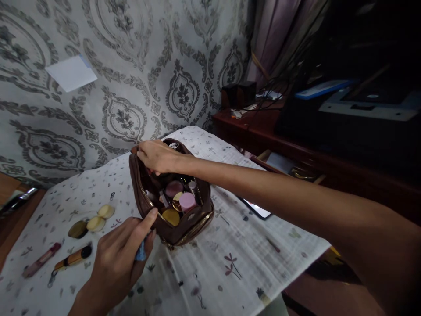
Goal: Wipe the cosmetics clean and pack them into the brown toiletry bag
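Note:
A brown zip pouch [192,221] stands open on a floral cloth [230,259], packed with several cosmetics, among them a pink-lidded jar [187,201] and a gold-lidded one [171,216]. My right hand [156,156] reaches across and is closed on the pouch's far rim. My left hand [123,252] is at the near rim, thumb touching the zip edge, fingers curled round a small blue thing [140,253] I cannot name.
Left of the pouch lie three makeup sponges [95,223], a gold tube with a black cap [74,258] and a pink tube [41,260]. A phone [258,210] lies at the right. A dark wooden cabinet [296,149] with cables and a printer stands beyond.

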The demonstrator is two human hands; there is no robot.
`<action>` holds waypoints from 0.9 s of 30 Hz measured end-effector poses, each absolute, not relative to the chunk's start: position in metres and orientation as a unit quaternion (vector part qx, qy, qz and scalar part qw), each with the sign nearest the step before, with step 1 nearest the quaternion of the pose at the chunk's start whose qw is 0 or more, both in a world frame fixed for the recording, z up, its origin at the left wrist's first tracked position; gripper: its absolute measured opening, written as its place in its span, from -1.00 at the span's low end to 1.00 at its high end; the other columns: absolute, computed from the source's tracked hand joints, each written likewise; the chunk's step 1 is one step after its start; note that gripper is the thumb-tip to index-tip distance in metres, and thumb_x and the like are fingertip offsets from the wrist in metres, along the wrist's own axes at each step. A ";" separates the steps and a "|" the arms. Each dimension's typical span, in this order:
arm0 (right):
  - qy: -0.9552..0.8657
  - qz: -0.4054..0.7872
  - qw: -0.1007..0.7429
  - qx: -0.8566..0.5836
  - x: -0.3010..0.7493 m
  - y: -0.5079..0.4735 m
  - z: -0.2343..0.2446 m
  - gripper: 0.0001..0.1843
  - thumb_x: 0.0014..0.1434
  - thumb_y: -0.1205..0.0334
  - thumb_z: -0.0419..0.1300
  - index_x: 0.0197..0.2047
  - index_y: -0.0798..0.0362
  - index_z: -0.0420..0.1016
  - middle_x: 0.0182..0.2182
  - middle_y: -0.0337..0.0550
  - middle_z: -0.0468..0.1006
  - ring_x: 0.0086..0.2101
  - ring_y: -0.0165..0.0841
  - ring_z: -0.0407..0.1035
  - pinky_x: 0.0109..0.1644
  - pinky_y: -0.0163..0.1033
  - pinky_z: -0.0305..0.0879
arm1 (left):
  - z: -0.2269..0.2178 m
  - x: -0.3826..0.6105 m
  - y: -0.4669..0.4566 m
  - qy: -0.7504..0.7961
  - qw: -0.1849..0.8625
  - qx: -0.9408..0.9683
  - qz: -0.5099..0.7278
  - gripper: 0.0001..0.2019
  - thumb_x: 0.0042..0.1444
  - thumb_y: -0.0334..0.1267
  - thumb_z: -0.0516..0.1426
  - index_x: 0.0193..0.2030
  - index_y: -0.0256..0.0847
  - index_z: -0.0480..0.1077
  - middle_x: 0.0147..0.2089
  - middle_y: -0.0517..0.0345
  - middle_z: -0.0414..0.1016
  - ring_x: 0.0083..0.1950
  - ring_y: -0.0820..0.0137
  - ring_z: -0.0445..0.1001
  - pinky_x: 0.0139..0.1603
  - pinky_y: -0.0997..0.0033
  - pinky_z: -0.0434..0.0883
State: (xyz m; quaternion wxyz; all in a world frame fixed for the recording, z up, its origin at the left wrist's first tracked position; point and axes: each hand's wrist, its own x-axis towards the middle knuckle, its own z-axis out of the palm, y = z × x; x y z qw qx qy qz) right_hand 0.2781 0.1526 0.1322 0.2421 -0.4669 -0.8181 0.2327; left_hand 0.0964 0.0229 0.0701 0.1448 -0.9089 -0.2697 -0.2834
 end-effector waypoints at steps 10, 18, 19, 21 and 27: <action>-0.864 0.203 0.258 -0.381 0.296 0.133 0.122 -0.61 0.05 0.38 0.28 -0.03 0.14 0.36 -0.28 -0.17 0.55 -0.34 -0.35 0.41 -0.35 -0.34 0.24 | 0.071 0.097 0.023 -0.272 0.134 -0.911 -0.280 -0.56 0.34 -0.42 0.06 0.34 -0.32 0.26 -0.38 0.09 0.49 -0.35 0.36 0.51 -0.36 0.45 0.41; -0.859 0.173 0.317 -0.363 0.281 0.136 0.104 -0.75 0.04 0.55 0.08 -0.26 0.07 0.42 -0.39 -0.26 0.47 -0.33 -0.37 0.34 -0.29 -0.32 0.15 | 0.071 0.098 0.023 -0.270 0.139 -0.912 -0.277 -0.56 0.33 -0.43 0.06 0.34 -0.33 0.27 -0.37 0.09 0.50 -0.34 0.36 0.53 -0.37 0.47 0.40; -0.864 0.177 0.315 -0.350 0.280 0.136 0.104 -0.75 0.03 0.56 0.09 -0.27 0.08 0.43 -0.38 -0.26 0.47 -0.32 -0.37 0.34 -0.27 -0.32 0.16 | 0.070 0.097 0.023 -0.271 0.136 -0.912 -0.278 -0.56 0.33 -0.43 0.07 0.33 -0.33 0.28 -0.37 0.08 0.49 -0.34 0.36 0.53 -0.37 0.46 0.40; -0.878 0.186 0.291 -0.331 0.280 0.134 0.105 -0.80 0.02 0.55 0.16 -0.29 0.12 0.46 -0.34 -0.22 0.48 -0.28 -0.37 0.35 -0.24 -0.32 0.18 | 0.069 0.096 0.023 -0.270 0.130 -0.912 -0.281 -0.56 0.32 -0.44 0.09 0.33 -0.34 0.28 -0.37 0.08 0.49 -0.34 0.36 0.52 -0.35 0.45 0.40; -0.902 0.187 0.197 -0.335 0.278 0.122 0.112 -0.81 0.09 0.46 0.25 -0.19 0.15 0.56 -0.10 -0.01 0.47 -0.09 -0.24 0.38 -0.14 -0.27 0.27 | 0.068 0.093 0.024 -0.272 0.120 -0.913 -0.280 -0.55 0.32 -0.45 0.08 0.33 -0.34 0.27 -0.39 0.09 0.46 -0.34 0.35 0.50 -0.34 0.43 0.40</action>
